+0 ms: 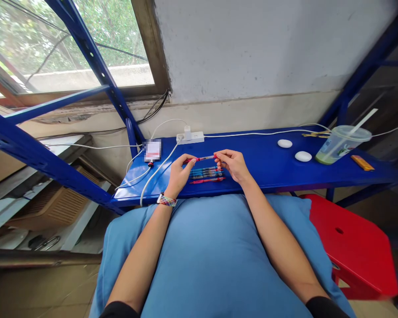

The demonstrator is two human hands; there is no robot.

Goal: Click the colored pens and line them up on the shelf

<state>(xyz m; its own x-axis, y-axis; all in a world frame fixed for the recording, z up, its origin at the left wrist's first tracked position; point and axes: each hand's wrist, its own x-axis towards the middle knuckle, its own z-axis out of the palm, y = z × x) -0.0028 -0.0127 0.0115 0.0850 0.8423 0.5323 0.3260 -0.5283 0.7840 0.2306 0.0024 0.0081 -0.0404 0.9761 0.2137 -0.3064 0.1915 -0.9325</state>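
A red pen with a clear barrel is held level above the blue table. My left hand pinches its left end between thumb and fingers. At its right end, the fingertips of my right hand are closed on it. Just below, several pens lie side by side on the table: blue and dark ones and a red one nearest the front edge. My right fingers partly cover the right ends of the upper pens.
A white power strip with cables sits at the back. To the right are two white oval objects, a plastic cup with a straw and an orange packet. A red stool stands beside the blue cushion.
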